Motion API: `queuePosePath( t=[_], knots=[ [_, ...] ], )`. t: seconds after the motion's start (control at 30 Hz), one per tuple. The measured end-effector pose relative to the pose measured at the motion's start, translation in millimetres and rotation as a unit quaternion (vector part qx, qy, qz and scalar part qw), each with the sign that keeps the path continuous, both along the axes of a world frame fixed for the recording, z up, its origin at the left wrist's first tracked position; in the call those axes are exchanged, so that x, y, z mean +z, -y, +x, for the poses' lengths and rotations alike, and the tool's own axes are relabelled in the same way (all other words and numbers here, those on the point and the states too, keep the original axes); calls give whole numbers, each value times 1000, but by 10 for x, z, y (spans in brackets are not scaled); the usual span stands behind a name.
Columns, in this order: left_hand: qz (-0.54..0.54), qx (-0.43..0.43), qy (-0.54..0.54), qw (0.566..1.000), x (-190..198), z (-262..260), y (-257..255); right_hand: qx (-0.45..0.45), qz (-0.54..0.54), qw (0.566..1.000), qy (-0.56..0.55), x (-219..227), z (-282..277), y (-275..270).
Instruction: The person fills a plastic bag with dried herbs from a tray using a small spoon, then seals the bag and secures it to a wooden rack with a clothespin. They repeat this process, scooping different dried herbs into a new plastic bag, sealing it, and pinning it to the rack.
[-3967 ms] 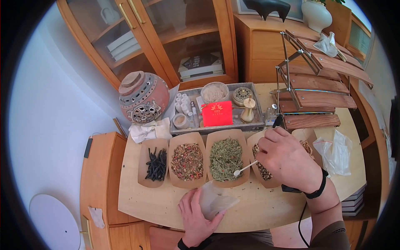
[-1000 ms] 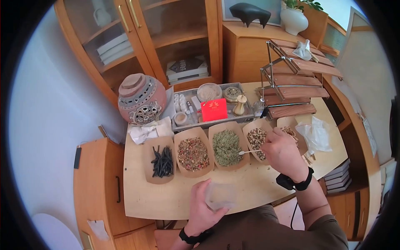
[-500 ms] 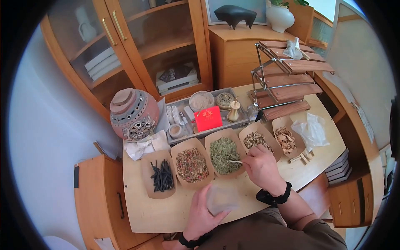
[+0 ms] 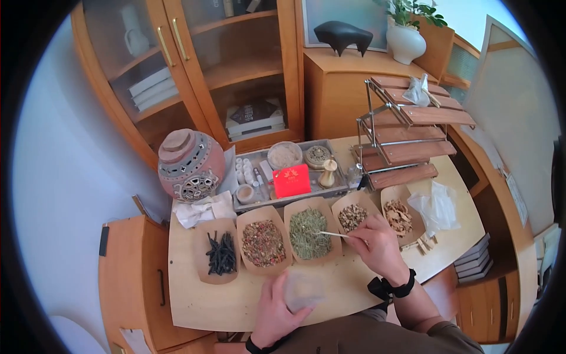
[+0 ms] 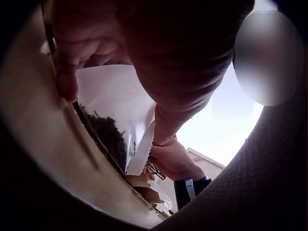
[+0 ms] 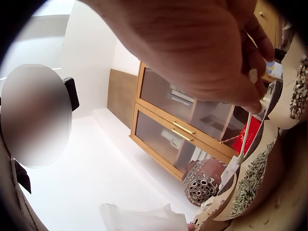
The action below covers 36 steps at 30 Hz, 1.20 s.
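My left hand (image 4: pixel 277 312) grips a translucent sachet (image 4: pixel 303 290) near the table's front edge. Dark dried bits (image 5: pixel 108 134) lie in the bottom of the sachet in the left wrist view. Between thumb and fingers my right hand (image 4: pixel 377 245) pinches a thin pale spoon (image 4: pixel 335 234), its tip at the green dried herbs (image 4: pixel 309 236) in the middle paper tray. Left of that stand a tray of reddish mixed bits (image 4: pixel 263 243) and one of black pieces (image 4: pixel 221 253); to the right, trays of brown chopped bits (image 4: pixel 352 217) and tan chips (image 4: pixel 398 218).
Behind the trays is a grey tray (image 4: pixel 259 154) with small jars, a red card (image 4: pixel 292 180) and a brass vase (image 4: pixel 328 173). A pierced clay pot (image 4: pixel 191 165) stands at the left, a folding wooden rack (image 4: pixel 413 135) and a plastic bag (image 4: pixel 435 209) at the right.
My right hand has moved from over the brown chopped bits, bringing the spoon's tip leftward to the green herbs. The left hand still holds the sachet. The head view has shifted.
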<state>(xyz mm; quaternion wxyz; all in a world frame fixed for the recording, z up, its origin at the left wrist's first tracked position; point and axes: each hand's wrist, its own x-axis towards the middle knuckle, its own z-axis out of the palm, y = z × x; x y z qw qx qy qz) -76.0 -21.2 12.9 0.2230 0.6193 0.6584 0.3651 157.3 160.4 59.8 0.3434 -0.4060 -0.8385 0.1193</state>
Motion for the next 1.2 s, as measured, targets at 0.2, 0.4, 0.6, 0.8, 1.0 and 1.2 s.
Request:
queuePosePath(
  t=[0.2, 0.4, 0.6, 0.8, 1.0, 1.2],
  knots=[
    [21, 17, -76, 997, 90, 124, -23, 33, -15, 999, -22, 32, 61, -68],
    [56, 44, -89, 993, -13, 154, -22, 58, 3, 998, -13, 136, 92, -94],
    [33, 66, -38, 997, -181, 176, -12, 62, -9, 998, 1, 172, 113, -105],
    [50, 77, -49, 995, -238, 196, -70, 103, -11, 995, 4, 268, 164, -95],
    [52, 83, -49, 994, -209, 208, -88, 152, -4, 988, 25, 471, 231, 17],
    [59, 94, -48, 993, -211, 228, -93, 234, 78, 966, 75, 543, 123, 115]
  ],
)
